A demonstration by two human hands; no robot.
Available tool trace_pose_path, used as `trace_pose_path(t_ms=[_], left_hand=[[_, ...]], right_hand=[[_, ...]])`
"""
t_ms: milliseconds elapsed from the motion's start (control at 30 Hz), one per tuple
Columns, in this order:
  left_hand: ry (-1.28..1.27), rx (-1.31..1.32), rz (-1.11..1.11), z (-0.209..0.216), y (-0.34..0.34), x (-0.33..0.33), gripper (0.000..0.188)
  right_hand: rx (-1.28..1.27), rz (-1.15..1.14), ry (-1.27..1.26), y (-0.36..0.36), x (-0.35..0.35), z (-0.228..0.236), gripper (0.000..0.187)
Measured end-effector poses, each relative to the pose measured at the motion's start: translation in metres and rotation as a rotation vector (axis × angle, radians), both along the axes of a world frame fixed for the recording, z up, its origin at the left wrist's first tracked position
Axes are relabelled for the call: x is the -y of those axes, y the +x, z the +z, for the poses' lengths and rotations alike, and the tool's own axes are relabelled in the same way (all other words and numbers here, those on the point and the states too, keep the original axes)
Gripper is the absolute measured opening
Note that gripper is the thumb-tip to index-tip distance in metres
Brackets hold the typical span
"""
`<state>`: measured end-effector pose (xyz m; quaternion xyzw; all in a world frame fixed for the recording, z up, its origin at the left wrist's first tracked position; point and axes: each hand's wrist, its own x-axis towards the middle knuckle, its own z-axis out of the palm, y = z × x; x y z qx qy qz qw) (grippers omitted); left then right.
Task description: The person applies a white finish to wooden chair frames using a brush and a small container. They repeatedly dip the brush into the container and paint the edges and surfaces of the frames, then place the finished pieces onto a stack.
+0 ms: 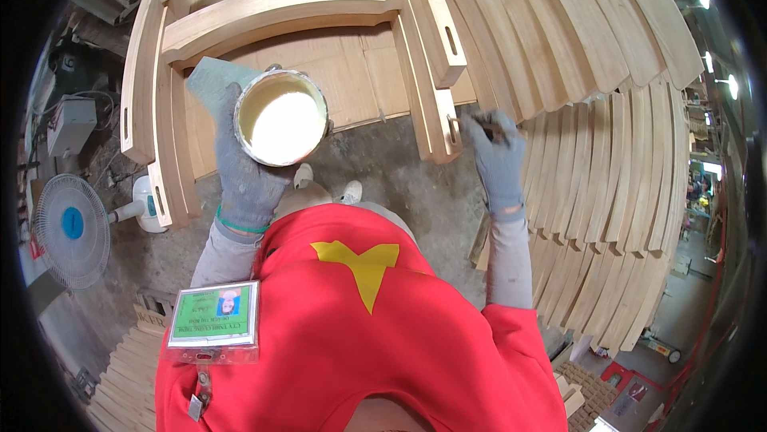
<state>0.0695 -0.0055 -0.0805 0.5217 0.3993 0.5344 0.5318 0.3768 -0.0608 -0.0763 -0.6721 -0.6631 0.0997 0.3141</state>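
My left hand (254, 180), in a grey glove, is wrapped round a round tub (319, 108) of creamy white liquid (283, 127). A grey-green cloth-like piece (216, 77) sticks out beyond that hand; how it is held is hidden. My right hand (497, 156), gloved too, has its fingers closed at the near end of a pale wooden rail (431, 124). From those fingers a thin stick (454, 120) reaches to the slot in the rail's end; the rest of it is hidden. Curved wooden crosspieces (288, 13) join the rails into frames.
Stacked curved wooden slats (599, 168) stand along the right. At the left is a fan (72, 228) with a white base. Cardboard (375, 81) lies beneath the frames, over a grey floor (391, 172). More slats (128, 380) lie at the lower left.
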Motion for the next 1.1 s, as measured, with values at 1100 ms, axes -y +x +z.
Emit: trace_pose_path(t_ms=[1100], left_hand=[[0.316,-0.322,-0.271,0.042,0.063,0.100,0.049]], right_hand=[[-0.004,0.580,0.156,-0.009,0.068,0.106,0.020]])
